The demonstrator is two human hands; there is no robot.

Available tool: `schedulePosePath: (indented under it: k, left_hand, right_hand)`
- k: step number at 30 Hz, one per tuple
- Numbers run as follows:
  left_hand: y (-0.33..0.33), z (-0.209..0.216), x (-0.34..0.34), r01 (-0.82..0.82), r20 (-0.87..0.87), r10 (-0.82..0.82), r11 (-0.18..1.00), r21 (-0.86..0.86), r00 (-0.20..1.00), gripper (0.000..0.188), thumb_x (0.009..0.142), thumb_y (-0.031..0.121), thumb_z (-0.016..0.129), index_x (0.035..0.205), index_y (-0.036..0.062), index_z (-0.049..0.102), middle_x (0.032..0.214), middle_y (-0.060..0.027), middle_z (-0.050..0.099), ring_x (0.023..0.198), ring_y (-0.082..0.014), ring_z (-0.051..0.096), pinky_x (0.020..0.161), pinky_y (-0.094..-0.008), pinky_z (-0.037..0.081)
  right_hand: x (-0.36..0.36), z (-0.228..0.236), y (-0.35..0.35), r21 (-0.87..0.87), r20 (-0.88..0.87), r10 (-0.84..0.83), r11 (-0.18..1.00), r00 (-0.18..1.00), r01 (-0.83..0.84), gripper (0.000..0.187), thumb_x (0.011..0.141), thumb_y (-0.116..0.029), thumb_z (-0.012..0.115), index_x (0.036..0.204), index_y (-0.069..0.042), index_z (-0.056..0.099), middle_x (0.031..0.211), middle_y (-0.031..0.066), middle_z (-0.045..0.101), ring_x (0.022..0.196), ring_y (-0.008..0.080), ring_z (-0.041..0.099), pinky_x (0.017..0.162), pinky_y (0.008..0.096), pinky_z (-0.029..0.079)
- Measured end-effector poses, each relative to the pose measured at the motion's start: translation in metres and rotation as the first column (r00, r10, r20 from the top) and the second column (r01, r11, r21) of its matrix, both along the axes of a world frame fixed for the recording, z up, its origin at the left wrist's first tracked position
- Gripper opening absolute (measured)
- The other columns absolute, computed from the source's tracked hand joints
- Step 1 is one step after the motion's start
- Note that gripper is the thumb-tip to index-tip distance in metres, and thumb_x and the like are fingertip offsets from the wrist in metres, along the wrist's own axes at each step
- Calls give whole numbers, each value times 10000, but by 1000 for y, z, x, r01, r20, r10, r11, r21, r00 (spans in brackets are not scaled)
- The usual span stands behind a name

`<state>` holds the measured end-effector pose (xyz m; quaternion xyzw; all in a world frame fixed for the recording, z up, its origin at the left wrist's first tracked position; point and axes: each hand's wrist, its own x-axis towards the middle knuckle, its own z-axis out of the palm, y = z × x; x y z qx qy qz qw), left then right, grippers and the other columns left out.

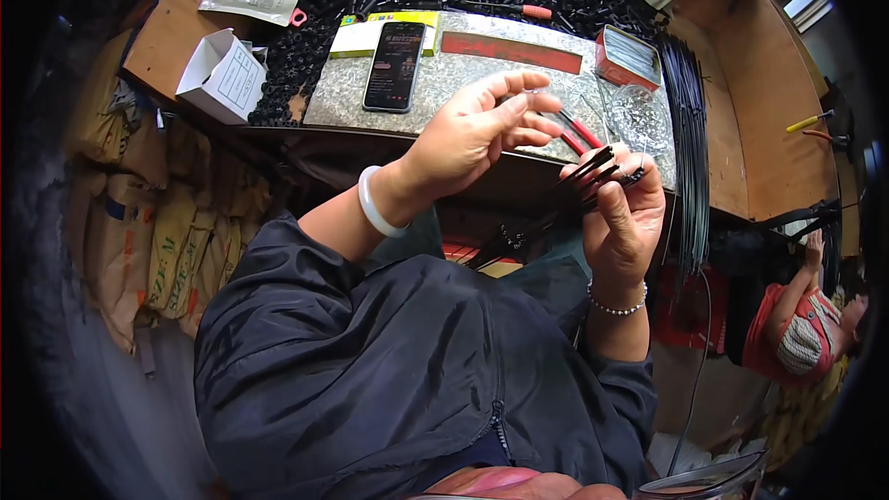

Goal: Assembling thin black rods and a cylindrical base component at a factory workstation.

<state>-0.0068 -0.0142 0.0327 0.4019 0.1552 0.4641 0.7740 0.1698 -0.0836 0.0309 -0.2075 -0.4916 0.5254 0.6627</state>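
The left hand (505, 118) is half open with loosely curled fingers and seems to hold nothing, while the right hand (630, 208) pinches a bundle of thin black rods (585, 168) between thumb and fingers, near the front edge of the table (433, 95) and a red-handled tool (585, 132).

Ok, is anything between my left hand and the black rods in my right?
Nothing visible, just a gap between your left hand and the black rods in your right hand. The red-handled tool seems to lie beyond it.
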Motion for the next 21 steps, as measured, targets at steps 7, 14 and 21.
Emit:
schedulePosePath:
  k: [7, 14, 21]
  left_hand:
    - [29, 21, 9, -116, -31, 124, 977, 182, 992, 340, 936, 230, 526, 1182, -5, 536, 960, -117, 649, 713, -90, 603, 620, -192, 511]
    - [23, 42, 22, 72, 113, -89, 987, 146, 990, 417, 943, 172, 510, 1300, -30, 433, 1147, -137, 576, 1026, -185, 606, 850, -241, 513]
    - [20, 43, 22, 181, 30, -188, 970, 165, 982, 341, 908, 129, 569, 1213, -17, 517, 1162, -154, 572, 983, -174, 617, 828, -261, 524]
  right_hand:
    - [-15, 1, 0, 59, 33, -52, 997, 998, 50, 198, 823, -41, 658, 935, -40, 495, 890, 81, 514, 870, 197, 545, 819, 395, 507]
    - [-21, -2, -1, -13, 20, -78, 997, 997, 79, 154, 855, -89, 637, 935, -20, 525, 859, 93, 563, 790, 202, 598, 775, 341, 494]
    - [-23, -3, 0, -61, -82, -54, 997, 995, 49, 136, 833, 29, 633, 934, 4, 546, 916, 71, 587, 832, 156, 607, 810, 335, 523]
